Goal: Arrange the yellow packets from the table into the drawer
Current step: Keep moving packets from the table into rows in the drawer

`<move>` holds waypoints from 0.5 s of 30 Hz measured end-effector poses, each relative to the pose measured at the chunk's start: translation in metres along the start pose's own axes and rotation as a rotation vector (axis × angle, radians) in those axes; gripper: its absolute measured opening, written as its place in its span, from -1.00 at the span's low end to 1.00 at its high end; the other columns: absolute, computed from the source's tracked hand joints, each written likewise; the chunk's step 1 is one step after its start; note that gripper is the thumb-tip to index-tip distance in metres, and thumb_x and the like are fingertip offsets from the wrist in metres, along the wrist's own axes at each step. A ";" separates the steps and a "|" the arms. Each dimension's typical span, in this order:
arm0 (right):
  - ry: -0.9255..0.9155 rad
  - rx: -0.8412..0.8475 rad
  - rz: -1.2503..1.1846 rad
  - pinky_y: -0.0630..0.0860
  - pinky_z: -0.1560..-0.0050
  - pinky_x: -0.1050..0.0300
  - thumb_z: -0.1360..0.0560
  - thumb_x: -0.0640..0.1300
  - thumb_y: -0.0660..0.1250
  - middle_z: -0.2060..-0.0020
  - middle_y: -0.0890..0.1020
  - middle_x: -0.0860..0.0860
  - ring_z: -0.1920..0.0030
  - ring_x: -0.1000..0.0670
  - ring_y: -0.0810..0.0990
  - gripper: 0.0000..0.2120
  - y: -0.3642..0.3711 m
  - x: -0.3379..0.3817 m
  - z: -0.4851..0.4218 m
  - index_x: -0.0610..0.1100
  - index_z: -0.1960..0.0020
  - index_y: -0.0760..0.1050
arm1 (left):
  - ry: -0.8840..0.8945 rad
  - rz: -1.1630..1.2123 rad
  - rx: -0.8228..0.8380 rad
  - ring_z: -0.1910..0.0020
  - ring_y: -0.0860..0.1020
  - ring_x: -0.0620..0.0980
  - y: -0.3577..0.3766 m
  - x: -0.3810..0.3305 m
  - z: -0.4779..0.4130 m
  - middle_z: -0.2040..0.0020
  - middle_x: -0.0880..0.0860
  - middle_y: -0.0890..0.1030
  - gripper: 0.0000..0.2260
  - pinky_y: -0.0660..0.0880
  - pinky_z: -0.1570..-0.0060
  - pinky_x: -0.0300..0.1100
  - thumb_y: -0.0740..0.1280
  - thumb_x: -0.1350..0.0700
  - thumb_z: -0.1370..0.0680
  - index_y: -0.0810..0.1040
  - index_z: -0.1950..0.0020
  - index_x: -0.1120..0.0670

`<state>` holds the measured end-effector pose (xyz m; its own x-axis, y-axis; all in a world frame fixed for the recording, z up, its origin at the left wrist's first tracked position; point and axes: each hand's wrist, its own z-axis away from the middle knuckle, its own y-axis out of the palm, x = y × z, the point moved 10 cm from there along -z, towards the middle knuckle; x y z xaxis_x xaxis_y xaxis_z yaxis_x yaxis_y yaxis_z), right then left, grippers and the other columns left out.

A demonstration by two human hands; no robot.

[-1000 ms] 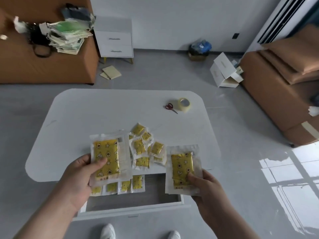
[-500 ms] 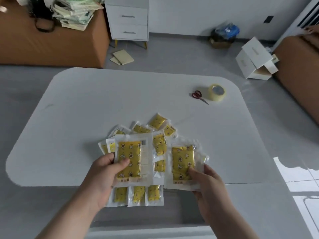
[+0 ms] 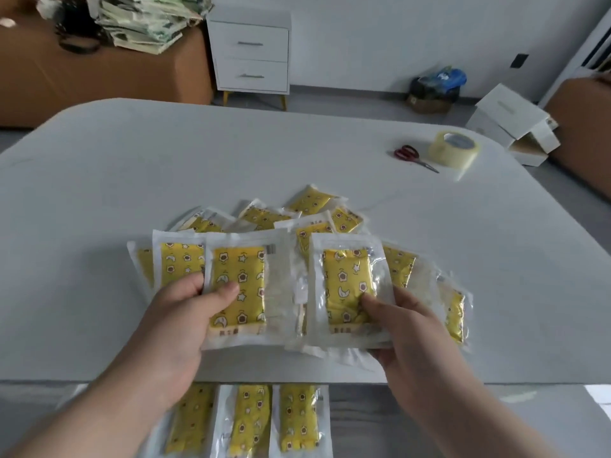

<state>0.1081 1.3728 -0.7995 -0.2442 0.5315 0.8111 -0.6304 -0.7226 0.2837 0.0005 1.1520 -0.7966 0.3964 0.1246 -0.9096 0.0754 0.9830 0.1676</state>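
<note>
My left hand (image 3: 185, 320) grips a yellow packet (image 3: 244, 279) in clear wrap, thumb on its front, over the near part of the white table (image 3: 99, 180). My right hand (image 3: 406, 328) holds another yellow packet (image 3: 344, 276) the same way, just to the right. Behind and under both lies a loose pile of yellow packets (image 3: 314, 209) on the table. Below the table's front edge, the open drawer (image 3: 357, 424) holds a row of yellow packets (image 3: 297, 421) lying side by side; my left forearm hides the row's left end.
Red-handled scissors (image 3: 410, 155) and a roll of clear tape (image 3: 454, 148) lie at the table's far right. Beyond the table stand a white nightstand (image 3: 251, 54), a brown sofa with stacked papers (image 3: 145, 21), and an open white box (image 3: 515, 123) on the floor.
My view has moved closer and lower over the table. Both hands, each still holding its packet, now sit over the packet pile rather than above the drawer.
</note>
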 end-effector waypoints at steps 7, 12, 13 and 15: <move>-0.143 0.052 0.047 0.50 0.13 0.00 -0.49 -0.35 0.32 0.27 0.73 -0.05 0.36 0.01 0.68 -0.81 -0.005 -0.006 -0.020 -0.10 0.07 0.62 | 0.138 -0.040 0.018 0.43 0.60 -0.32 0.001 0.001 -0.005 0.48 -0.17 0.63 -0.86 0.49 0.32 -0.40 0.32 0.31 -0.48 0.51 0.23 0.10; -0.120 0.113 -0.005 0.60 0.22 0.05 -0.50 -0.37 0.28 0.15 0.74 -0.11 0.23 -0.06 0.73 -0.78 -0.013 -0.019 -0.015 -0.14 0.02 0.64 | 0.052 -0.056 0.078 0.00 0.61 -0.14 0.003 0.033 0.010 0.08 -0.01 0.70 -0.92 0.42 -0.20 0.08 0.40 0.18 -0.34 0.62 0.19 0.13; -0.112 0.118 -0.005 0.61 0.25 0.05 -0.50 -0.37 0.27 0.15 0.74 -0.12 0.22 -0.07 0.73 -0.77 -0.015 -0.022 -0.014 -0.14 0.06 0.66 | 0.044 -0.078 0.098 0.01 0.63 -0.07 0.005 0.039 0.015 0.07 0.02 0.71 -0.88 0.51 -0.01 0.06 0.39 0.16 -0.30 0.66 0.20 0.12; -0.102 0.120 0.013 0.62 0.33 0.08 -0.50 -0.37 0.26 0.17 0.74 -0.12 0.24 -0.07 0.73 -0.73 -0.020 -0.029 -0.010 -0.13 0.18 0.69 | 0.057 -0.086 0.125 0.20 0.69 0.05 0.006 0.046 0.022 0.16 0.11 0.72 -0.85 0.55 0.20 0.02 0.35 0.19 -0.29 0.70 0.24 0.08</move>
<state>0.1206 1.3762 -0.8337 -0.1718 0.4784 0.8612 -0.5338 -0.7799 0.3267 0.0393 1.1604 -0.8293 0.3315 0.0516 -0.9421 0.2214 0.9664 0.1309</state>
